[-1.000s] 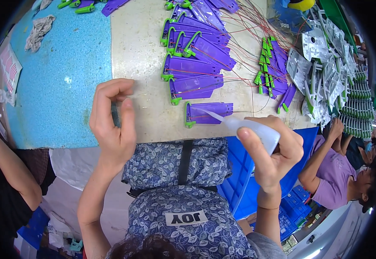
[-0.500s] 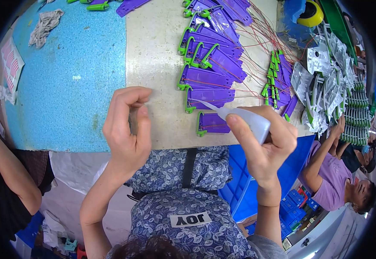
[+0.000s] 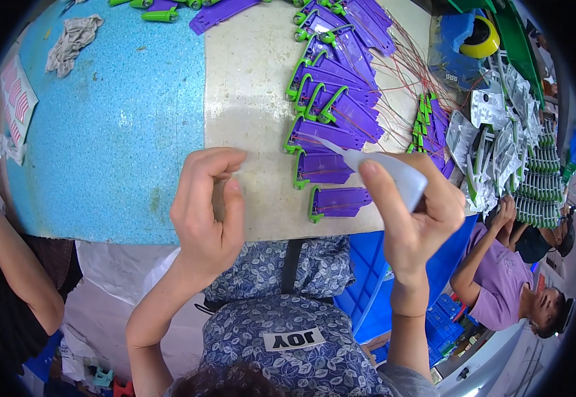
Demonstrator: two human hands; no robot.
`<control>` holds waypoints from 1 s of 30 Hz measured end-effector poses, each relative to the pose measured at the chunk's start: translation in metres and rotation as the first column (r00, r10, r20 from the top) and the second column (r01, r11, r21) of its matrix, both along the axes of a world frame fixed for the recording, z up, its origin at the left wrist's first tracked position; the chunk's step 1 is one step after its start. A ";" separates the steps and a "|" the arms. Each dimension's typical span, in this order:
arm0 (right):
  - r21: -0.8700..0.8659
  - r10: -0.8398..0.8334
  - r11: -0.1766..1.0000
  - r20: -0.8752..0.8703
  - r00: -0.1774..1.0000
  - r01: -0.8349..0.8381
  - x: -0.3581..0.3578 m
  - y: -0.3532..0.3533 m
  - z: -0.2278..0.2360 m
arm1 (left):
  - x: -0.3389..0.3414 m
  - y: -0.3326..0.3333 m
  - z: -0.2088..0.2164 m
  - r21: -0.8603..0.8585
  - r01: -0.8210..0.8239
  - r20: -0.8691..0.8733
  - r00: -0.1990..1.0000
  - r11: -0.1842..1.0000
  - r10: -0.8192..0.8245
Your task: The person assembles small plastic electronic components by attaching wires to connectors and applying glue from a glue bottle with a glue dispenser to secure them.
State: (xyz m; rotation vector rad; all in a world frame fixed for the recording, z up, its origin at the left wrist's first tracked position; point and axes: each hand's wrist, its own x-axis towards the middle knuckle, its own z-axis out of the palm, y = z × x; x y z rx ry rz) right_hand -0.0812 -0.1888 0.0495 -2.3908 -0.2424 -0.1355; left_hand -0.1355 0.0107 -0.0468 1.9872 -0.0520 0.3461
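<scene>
My right hand [image 3: 420, 212] is wrapped round a translucent white squeeze bottle [image 3: 400, 177]. The bottle's long thin nozzle points up and left, its tip over a purple plastic part [image 3: 331, 137] with a green clip end and a thin red wire. Nearer to me lie two more of these, a purple part [image 3: 328, 169] just below the nozzle and a purple part [image 3: 342, 202] close to the table's front edge. Left of them, my left hand [image 3: 205, 205] hovers with curled fingers. A gap shows between its thumb and forefinger, and nothing is visible in it.
Several overlapping purple parts [image 3: 351, 112] run away from me, their red wires trailing right. Grey-white plastic pieces [image 3: 499, 119] are heaped at the right, by a yellow tape roll [image 3: 480, 36]. A crumpled cloth [image 3: 73, 43] lies on the blue mat [image 3: 116, 132]. Other people sit at both sides.
The bottle's nozzle has passed from the second-nearest purple part to the one beyond it. The table appears slightly lower and further right in view. My left hand keeps its curled pose.
</scene>
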 end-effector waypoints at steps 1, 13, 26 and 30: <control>0.002 0.002 1.000 0.000 1.000 -0.002 -0.001 -0.002 0.001 | 0.001 0.001 0.001 0.002 -0.002 0.000 1.000 1.000 0.002; 0.006 -0.167 0.986 0.032 0.985 0.167 0.015 -0.016 0.004 | 0.040 -0.006 0.009 0.050 0.094 -0.033 0.995 0.994 -0.092; -0.085 -0.024 0.996 0.075 0.997 0.031 0.023 -0.002 0.004 | 0.043 -0.006 0.005 0.017 0.093 -0.024 0.995 0.996 -0.093; -0.052 0.029 0.998 0.151 0.988 -0.022 0.021 0.002 0.013 | 0.042 -0.005 0.003 0.001 0.086 -0.021 0.996 0.996 -0.086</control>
